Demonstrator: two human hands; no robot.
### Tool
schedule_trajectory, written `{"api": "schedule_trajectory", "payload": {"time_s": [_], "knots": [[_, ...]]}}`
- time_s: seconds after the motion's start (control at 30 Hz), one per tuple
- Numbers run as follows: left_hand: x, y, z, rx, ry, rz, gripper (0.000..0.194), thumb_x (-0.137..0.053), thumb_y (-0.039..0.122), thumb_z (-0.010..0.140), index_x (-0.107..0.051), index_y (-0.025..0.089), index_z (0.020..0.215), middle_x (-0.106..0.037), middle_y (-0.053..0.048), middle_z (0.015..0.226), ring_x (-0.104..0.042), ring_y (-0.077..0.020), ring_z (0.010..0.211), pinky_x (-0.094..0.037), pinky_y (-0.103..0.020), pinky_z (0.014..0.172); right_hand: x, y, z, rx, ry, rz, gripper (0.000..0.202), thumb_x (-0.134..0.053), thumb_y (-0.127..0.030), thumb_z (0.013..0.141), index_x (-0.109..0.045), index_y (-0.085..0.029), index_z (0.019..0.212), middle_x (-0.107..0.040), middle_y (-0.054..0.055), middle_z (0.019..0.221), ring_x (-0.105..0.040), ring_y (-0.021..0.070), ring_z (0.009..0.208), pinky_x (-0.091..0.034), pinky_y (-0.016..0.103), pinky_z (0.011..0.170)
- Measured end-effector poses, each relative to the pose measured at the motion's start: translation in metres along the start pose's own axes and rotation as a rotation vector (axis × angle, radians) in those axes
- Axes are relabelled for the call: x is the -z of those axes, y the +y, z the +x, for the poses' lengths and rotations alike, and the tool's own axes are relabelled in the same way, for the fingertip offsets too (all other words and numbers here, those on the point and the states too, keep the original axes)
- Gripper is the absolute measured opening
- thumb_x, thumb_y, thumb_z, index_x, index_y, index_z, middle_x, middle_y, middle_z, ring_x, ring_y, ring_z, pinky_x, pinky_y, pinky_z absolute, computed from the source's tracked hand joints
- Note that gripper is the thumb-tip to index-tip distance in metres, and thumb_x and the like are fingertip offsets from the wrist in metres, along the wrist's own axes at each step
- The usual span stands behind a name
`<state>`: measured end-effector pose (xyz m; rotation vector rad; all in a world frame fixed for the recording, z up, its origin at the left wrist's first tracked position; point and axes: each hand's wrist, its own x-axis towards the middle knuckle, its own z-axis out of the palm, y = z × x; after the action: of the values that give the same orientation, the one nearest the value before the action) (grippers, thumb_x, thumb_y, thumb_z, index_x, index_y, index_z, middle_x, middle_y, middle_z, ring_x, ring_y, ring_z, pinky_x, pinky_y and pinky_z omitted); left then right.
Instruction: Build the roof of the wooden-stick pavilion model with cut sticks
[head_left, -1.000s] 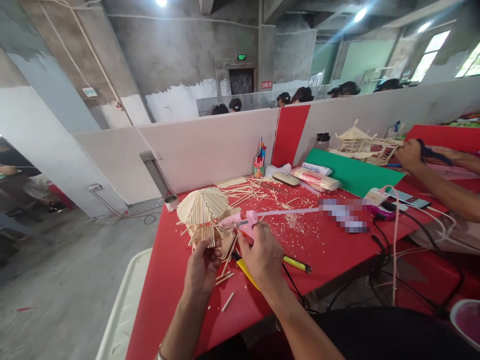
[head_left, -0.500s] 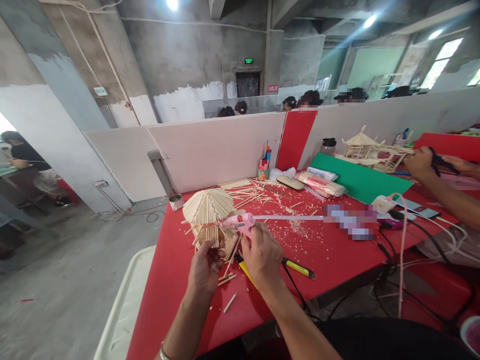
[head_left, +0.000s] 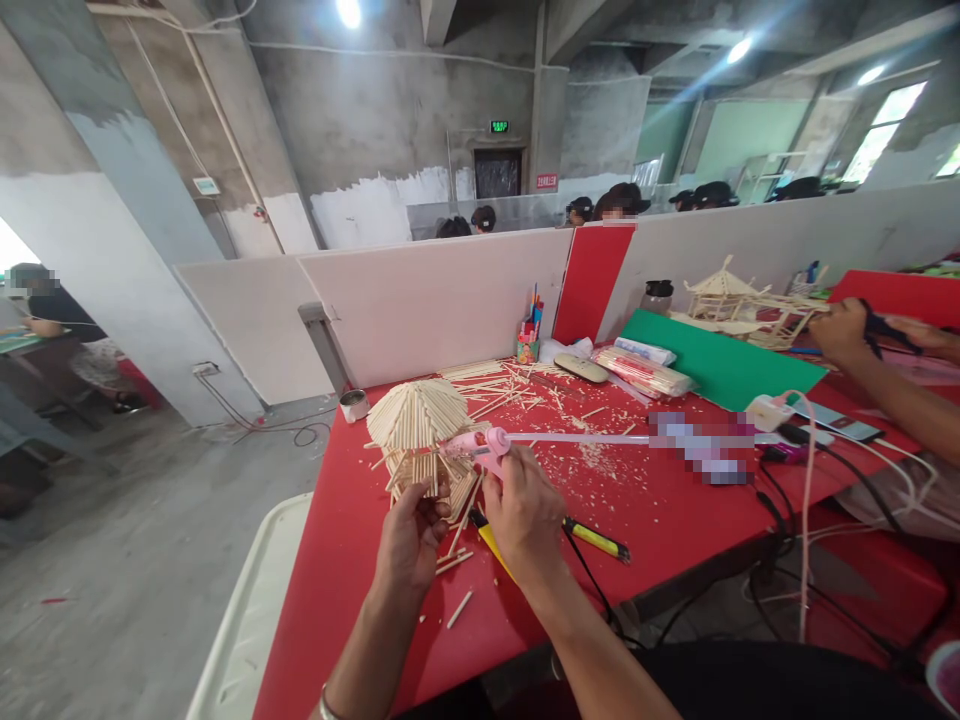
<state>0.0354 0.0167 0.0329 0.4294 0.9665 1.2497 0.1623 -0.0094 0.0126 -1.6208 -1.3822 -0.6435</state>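
Note:
A small pavilion model [head_left: 417,412] built of pale wooden sticks, with a cone-shaped roof, stands near the left edge of the red table. My left hand [head_left: 412,525] is closed, thumb and fingers pinching the lower front of the model at its upright sticks; the fingertips are partly hidden. In my right hand [head_left: 525,505] is a pink hot glue gun [head_left: 480,445], its nozzle pointing left at the sticks under the roof edge. A long clear glue stick [head_left: 577,438] runs out of the gun's back to the right. Under my right hand lies a yellow-handled tool [head_left: 491,545], partly covered.
Loose sticks [head_left: 487,385] and shavings litter the red table [head_left: 360,640]. A yellow cutter [head_left: 596,538] lies right of my hand, near a dark cable. Farther back are a tin [head_left: 353,404], a pen cup [head_left: 528,345] and bagged sticks [head_left: 641,370]. A co-worker's hands [head_left: 844,328] are at right.
The view has shifted very slightly. Both my hands, the glue gun and the pavilion model hold the same positions.

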Motion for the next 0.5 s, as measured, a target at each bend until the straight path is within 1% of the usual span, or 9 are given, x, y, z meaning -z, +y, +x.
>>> {"api": "schedule_trajectory", "payload": {"time_s": [0.2,0.37,0.5], "knots": [[-0.0019,0.0013,-0.0024,0.002,0.010,0.001,0.012,-0.054,0.010,0.079,-0.061,0.011,0.070,-0.064,-0.003,0.055,-0.053,-0.0080,0.039,-0.041,-0.015,0.033,0.0018,0.0016,-0.0025,0.006,0.010,0.001,0.022,-0.045,-0.016,0.089,-0.057,-0.012,0.107,-0.069,0.013,0.101,-0.064,0.0219,0.089,-0.049,0.029,0.073],[-0.0022,0.0016,-0.0039,0.015,0.008,0.008,0.011,-0.055,0.006,0.076,-0.061,0.011,0.068,-0.063,-0.001,0.055,-0.053,-0.0075,0.040,-0.040,-0.015,0.034,0.0041,0.0029,-0.0059,0.006,0.030,-0.005,0.025,-0.044,-0.018,0.090,-0.057,-0.011,0.111,-0.069,0.014,0.100,-0.065,0.0210,0.085,-0.050,0.030,0.070],[-0.0005,0.0022,-0.0033,0.028,0.010,0.015,0.009,-0.057,0.007,0.074,-0.061,0.011,0.067,-0.061,-0.001,0.053,-0.053,-0.0081,0.039,-0.041,-0.016,0.034,0.0049,0.0037,-0.0088,-0.002,0.042,-0.015,0.027,-0.042,-0.017,0.090,-0.058,-0.012,0.112,-0.069,0.014,0.101,-0.065,0.0212,0.088,-0.051,0.030,0.072]]}}
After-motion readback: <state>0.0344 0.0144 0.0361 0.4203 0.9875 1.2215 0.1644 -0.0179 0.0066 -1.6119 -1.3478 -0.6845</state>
